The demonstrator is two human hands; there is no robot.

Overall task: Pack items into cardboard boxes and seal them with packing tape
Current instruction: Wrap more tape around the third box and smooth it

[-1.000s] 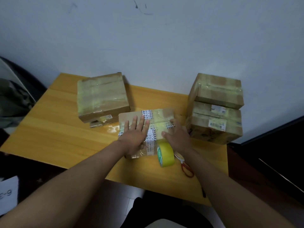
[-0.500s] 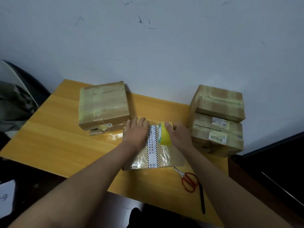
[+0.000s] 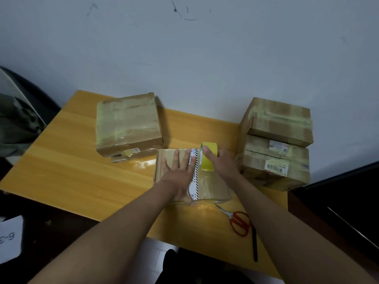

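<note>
Wooden and yellow-orange, the table (image 3: 71, 160) carries everything in view. At its far left part sits a flat cardboard box (image 3: 128, 125) wrapped in glossy clear tape, stacked on a second box whose edge just peeks out beneath it. Near the table's middle front lies the box being sealed (image 3: 213, 186), its top crossed by a white strip with black-striped edges (image 3: 193, 181). The left hand (image 3: 180, 173) lies flat on this box, fingers straight and spread, pressing down over the strip. Just to its right, the right hand (image 3: 222, 162) grips a yellow roll of packing tape (image 3: 208, 158), fingers curled over the roll, which stands on edge at the far part of the box top. A clear band of tape runs from the roll toward the near edge of the box. On the table in front of the box, to the right, lie red-handled scissors (image 3: 239, 221), and beside them a thin black pen (image 3: 254, 244). At the far right, two taped boxes (image 3: 276, 144) are stacked, the lower one bearing a barcode label.
</note>
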